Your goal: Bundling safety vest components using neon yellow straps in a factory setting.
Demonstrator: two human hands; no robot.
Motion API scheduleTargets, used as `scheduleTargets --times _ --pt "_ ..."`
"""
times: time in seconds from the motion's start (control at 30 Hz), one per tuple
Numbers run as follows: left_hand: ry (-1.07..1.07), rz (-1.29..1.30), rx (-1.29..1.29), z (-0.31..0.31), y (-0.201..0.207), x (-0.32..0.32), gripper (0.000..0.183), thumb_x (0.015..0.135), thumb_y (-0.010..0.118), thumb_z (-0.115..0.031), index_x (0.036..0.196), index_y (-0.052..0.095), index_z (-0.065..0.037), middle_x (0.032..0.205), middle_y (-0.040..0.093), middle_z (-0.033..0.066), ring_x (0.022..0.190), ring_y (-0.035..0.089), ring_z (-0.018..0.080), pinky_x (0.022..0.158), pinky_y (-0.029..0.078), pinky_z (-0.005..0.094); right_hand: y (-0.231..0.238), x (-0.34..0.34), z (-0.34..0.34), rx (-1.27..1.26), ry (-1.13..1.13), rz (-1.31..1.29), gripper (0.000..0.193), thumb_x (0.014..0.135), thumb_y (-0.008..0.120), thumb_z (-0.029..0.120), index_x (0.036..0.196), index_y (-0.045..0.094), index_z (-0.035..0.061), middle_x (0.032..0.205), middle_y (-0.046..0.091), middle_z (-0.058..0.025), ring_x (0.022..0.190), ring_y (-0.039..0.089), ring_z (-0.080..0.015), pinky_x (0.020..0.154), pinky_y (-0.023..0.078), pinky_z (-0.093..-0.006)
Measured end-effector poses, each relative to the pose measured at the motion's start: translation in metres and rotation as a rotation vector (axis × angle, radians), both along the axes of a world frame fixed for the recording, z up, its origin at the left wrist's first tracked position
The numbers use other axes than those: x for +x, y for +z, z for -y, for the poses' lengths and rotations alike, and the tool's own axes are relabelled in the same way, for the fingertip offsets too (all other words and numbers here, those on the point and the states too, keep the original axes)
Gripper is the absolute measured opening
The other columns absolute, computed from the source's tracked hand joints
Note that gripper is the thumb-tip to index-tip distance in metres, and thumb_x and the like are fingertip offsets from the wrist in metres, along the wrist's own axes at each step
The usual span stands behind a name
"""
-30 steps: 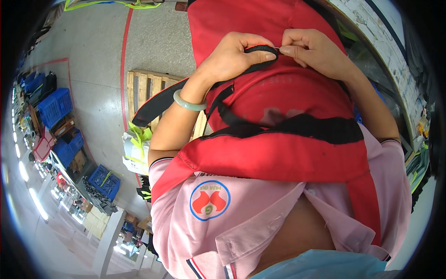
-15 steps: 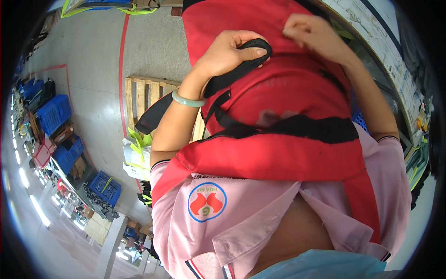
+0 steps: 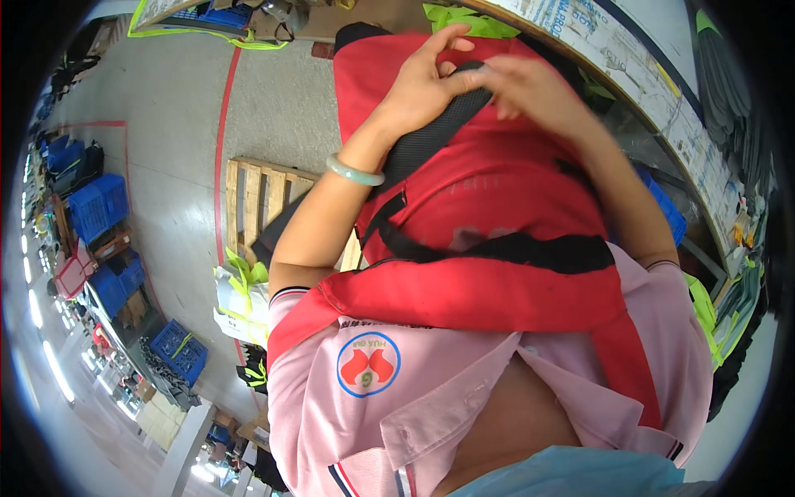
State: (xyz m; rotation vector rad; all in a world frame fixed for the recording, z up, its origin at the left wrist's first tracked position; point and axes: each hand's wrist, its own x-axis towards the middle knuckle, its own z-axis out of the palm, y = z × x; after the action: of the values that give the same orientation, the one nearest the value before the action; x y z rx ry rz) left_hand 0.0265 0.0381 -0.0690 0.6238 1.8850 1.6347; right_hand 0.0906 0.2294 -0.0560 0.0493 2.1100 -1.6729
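The right hand (image 3: 530, 93) is back at the black strip (image 3: 435, 134).
I have both hands at its end, over the red apron (image 3: 517, 161); the left hand's (image 3: 419, 89) thumb crosses it, whether either's fingers clamp I can't tell.

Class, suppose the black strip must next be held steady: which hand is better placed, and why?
Probably the left hand: its thumb lies over the black strip near the upper end. The right hand is blurred close beside that thumb, and its grip cannot be made out.
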Motion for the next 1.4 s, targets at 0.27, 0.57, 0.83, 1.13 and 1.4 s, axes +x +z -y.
scheduleTargets --times 0.27,0.57,0.83,1.13,1.4 --pt "-0.233 0.261 -0.389 0.074 0.017 0.013 0.029 0.086 0.069 -0.02 0.107 0.064 0.0 0.088 0.066 -0.0002 0.077 0.058 0.0061 0.071 0.048 0.0226 0.058 -0.071 -0.089 0.359 -0.561 -0.406 0.031 0.091 0.058 0.036 0.097 0.065 0.0067 0.067 0.058 0.0023 0.05 0.047 -0.0063 0.044 0.036 -0.0191" --pt "0.577 0.334 0.437 0.097 0.034 0.003 0.02 0.088 0.065 -0.012 0.104 0.064 0.0 0.096 0.067 0.0058 0.081 0.062 0.0105 0.073 0.051 0.0234 0.025 -0.053 0.017 -0.138 -0.167 -0.662 0.019 0.091 0.053 0.016 0.101 0.062 0.003 0.083 0.064 -0.0018 0.071 0.058 -0.0091 0.065 0.047 -0.021" --pt "0.493 0.345 0.378 0.09 0.008 0.028 0.02 0.084 0.067 -0.002 0.101 0.057 -0.001 0.089 0.066 0.0053 0.074 0.061 0.0111 0.064 0.049 0.0225 0.003 -0.029 0.091 -0.197 0.086 0.024 0.026 0.092 0.058 0.027 0.087 0.061 0.0022 0.07 0.061 -0.0009 0.058 0.056 -0.0061 0.053 0.047 -0.0203" --pt "0.518 0.523 0.537 0.093 -0.009 0.031 0.02 0.089 0.063 -0.008 0.105 0.055 0.0 0.098 0.065 0.0092 0.085 0.064 0.0178 0.074 0.054 0.0307 0.001 -0.039 0.083 -0.131 0.201 0.013 0.024 0.092 0.058 0.027 0.085 0.059 0.0041 0.065 0.053 0.0028 0.054 0.049 -0.0033 0.05 0.041 -0.0188" --pt "0.766 0.815 1.053 0.088 -0.032 -0.016 0.029 0.094 0.055 -0.02 0.114 0.053 0.001 0.116 0.061 0.0139 0.107 0.06 0.0282 0.093 0.051 0.044 0.005 -0.032 0.086 -0.166 -0.292 -0.423 0.016 0.09 0.063 0.018 0.089 0.059 0.0033 0.073 0.053 0.0022 0.056 0.045 -0.0033 0.049 0.037 -0.0183"
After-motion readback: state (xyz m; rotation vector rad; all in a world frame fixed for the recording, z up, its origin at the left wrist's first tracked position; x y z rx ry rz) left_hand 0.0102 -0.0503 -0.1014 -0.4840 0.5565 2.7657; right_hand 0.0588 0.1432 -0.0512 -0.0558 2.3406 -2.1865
